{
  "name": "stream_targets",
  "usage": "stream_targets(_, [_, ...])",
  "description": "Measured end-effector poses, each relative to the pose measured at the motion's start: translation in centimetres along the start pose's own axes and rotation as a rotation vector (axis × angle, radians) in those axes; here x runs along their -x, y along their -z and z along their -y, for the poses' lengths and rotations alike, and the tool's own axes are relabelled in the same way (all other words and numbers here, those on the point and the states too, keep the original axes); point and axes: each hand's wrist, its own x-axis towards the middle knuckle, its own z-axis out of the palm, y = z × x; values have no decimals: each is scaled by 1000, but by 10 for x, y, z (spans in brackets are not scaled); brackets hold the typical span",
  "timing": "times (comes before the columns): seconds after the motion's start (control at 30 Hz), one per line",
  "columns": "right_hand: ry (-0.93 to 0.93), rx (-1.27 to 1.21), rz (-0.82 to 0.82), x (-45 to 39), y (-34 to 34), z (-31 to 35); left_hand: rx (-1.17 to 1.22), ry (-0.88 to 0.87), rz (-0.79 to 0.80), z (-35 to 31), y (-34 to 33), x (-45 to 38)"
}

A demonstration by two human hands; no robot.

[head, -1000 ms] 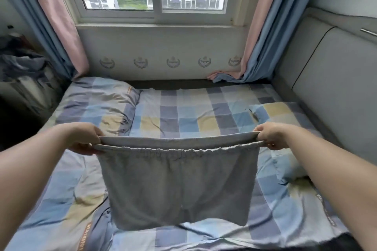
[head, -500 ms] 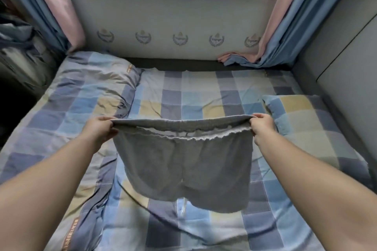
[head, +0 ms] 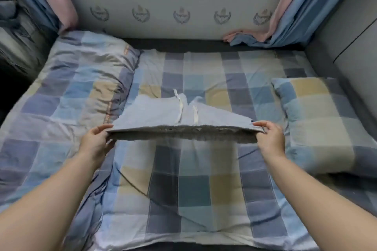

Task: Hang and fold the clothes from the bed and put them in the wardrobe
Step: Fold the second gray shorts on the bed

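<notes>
Left hand (head: 95,141), right hand (head: 270,136) each pinch waistband end of grey shorts (head: 163,114), stretched flat above bed (head: 183,189).

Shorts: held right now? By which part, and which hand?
Yes. Both hands hold the grey shorts by the waistband: left hand at one end, right hand at the other. The legs lie away on the bed.

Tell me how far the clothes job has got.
Done: nothing visibly folded or put away. In hand: the left hand and right hand pinch the waistband ends of the grey shorts, legs spread on the checked bed. Left: folding them and the wardrobe, out of view.
</notes>
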Motion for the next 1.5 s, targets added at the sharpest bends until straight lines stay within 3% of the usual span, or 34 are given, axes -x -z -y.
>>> stream_targets(0.27, [-104,308,346,103,-72,-179,-337,464,48,207,78,-1])
stream_targets(0.43, [-193,436,514,168,-115,-268,-632,556,50,313,121,11])
stream_targets(0.67, [-273,616,678,221,-125,-328,-847,646,134,382,156,20])
stream_targets(0.9, [-240,718,764,214,-138,-315,-746,671,164,381,155,16])
stream_targets(1.07, [-101,743,854,198,-189,-277,-659,633,139,375,158,2])
stream_targets(1.3, [209,776,979,169,-336,-212,-663,555,139,400,172,-38])
stream_targets(1.5, [416,726,1053,175,-465,-164,-845,402,246,426,175,-63])
